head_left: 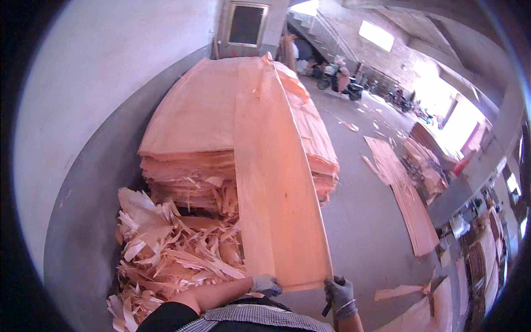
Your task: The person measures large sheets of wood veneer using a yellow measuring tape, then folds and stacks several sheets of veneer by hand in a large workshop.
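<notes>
A long strip of thin wood veneer (279,205) stretches from my hands toward the far end of a tall veneer stack (193,110), lying over its top. My left hand (266,284), in a grey glove, grips the strip's near edge at its left corner. At the right corner, my right hand (342,296), also gloved, is closed on the same edge. A narrow dark piece shows beside the right fingers; what it is I cannot make out. The strip's right edge curls up slightly, and its far end is crumpled.
Torn veneer scraps (182,249) heap up in front of the stack, left of the strip. A wall (83,182) runs along the left. Across the grey floor (359,193) to the right lies a flat veneer pile (404,193). Motorbikes (343,83) stand farther back near stairs.
</notes>
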Tool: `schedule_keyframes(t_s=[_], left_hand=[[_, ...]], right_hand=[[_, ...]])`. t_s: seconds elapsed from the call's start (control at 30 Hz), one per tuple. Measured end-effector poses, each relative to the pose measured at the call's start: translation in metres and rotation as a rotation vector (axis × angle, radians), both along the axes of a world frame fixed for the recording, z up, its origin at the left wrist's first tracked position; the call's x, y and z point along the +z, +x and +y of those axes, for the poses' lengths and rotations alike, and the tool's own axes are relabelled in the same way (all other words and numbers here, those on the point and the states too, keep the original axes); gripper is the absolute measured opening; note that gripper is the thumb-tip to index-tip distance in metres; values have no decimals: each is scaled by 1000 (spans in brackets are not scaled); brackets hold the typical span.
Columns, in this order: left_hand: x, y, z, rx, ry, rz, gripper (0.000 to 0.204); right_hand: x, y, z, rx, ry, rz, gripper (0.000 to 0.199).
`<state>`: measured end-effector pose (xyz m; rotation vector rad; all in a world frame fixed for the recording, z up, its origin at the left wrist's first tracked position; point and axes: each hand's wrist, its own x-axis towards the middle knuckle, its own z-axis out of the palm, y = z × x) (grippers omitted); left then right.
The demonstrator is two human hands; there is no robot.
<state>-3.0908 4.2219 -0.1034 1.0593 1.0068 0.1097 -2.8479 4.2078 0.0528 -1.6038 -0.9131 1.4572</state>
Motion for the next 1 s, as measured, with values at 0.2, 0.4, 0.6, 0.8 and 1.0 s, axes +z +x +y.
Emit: schedule_keyframes(t_s=[0.2,0.4,0.6,0.8,1.0], left_hand=[[-4,91,-65,-369,457,-47,25],[-40,175,-144,-409,368,-189,16],[-45,219,-217,-520,70,-95,11],[-74,235,-298,-934,171,-54,13],[-79,199,-386,-1024,269,-213,20]], right_hand=[[-6,85,-109,-119,66,-15,9],[-9,148,-229,-290,105,-146,13],[-26,165,-358,-477,104,-328,8],[12,94,-468,-775,32,-344,7],[10,31,-573,-994,-2,-284,6]])
